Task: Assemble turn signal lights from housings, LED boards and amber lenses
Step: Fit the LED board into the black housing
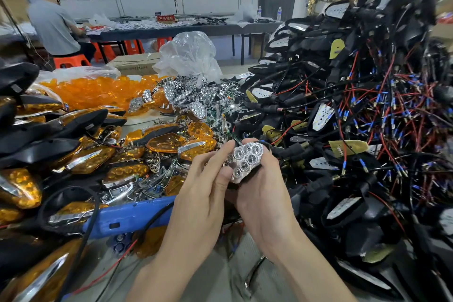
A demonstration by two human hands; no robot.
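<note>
The chrome reflector (246,160), a faceted piece with hexagonal cells, is held at the centre of the view, above the bench and clear of the heaps. It is cupped from below and from four o'clock by the right hand (262,198), whose fingers are curled round it. Something dark shows at its one o'clock edge, but whether a housing is already under it cannot be told. The left hand (206,186) is laid against its nine o'clock side, fingers almost straight, with thumb and forefinger pressed on the edge rather than wrapped round it.

The step is judged to be seating the reflector. If it is pressed unevenly from one side, it may be tilted, so that a clip is missed or snapped. The plated face may also be smudged or scratched by the fingertips. A lead could be trapped beneath it, since the heap of wired housings (355,105) at three o'clock is badly tangled, and neighbours may be dragged out with any single unit.

At ten o'clock lie finished lights (85,157), and at eleven the amber lenses (98,91) and loose reflectors (186,95). Because these are mixed and overlapping, a wrong or marked part could be picked up. A dropped piece would easily be lost behind the blue crate edge (132,216) at seven o'clock
</note>
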